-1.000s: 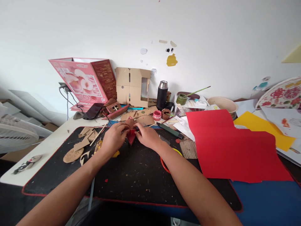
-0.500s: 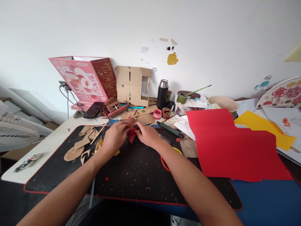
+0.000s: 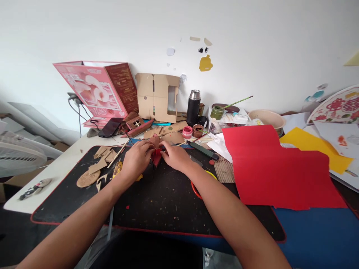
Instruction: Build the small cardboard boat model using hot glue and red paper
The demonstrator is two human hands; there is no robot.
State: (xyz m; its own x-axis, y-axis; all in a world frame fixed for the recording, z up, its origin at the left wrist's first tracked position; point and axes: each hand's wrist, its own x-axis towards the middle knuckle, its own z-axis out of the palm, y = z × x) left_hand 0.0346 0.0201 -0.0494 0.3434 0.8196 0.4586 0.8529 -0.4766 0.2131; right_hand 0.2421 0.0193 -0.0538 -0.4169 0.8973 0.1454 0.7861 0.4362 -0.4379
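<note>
Between my hands is a small red and brown craft model (image 3: 156,158), with a pointed red end toward me and a brown part rising at the back. My left hand (image 3: 136,157) grips its left side, fingers curled inward. On the other side, my right hand (image 3: 174,155) pinches it with thumb and fingers. The fingers cover much of the model. Beneath is a black mat (image 3: 157,209) with a red edge. Left of my left hand lie cardboard scraps (image 3: 102,162) and a round tan disc (image 3: 87,179). Near my right hand rests a dark green utility knife (image 3: 202,150).
Behind stand a pink box (image 3: 95,89), a cardboard panel (image 3: 144,97) and a black flask (image 3: 193,108). Paint jars (image 3: 187,132) and a brown boat-like model (image 3: 137,126) sit at the back. Red paper (image 3: 280,168) covers the right. A tape ring (image 3: 195,191) lies under my right forearm.
The whole view has shifted slightly, with the background sitting a little higher in the picture. Both hands keep their grip on the model, nearly unmoved.
</note>
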